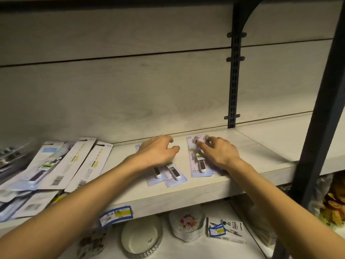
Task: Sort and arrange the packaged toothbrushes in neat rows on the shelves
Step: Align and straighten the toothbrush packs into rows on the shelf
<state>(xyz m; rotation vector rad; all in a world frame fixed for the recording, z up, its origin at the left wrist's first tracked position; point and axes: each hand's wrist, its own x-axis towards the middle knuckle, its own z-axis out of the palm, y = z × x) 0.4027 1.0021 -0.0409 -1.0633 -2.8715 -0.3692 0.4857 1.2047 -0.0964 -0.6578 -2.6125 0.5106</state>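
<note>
- A pale wooden shelf [252, 146] with a plain back panel carries the packs.
- Right hand [220, 152] presses curled fingertips onto a toothbrush pack [196, 161] near the front edge; its long axis runs front to back.
- Left hand [156, 152], fingers bent, rests on two overlapping packs [168, 176].
- An unsorted heap [56, 165] lies toward the left end, nearer the left hand.

You have two hands, left [158, 152] and right [220, 153], two blue price labels [116, 215], one white bowl [140, 238], one plate stack [187, 225].
</note>
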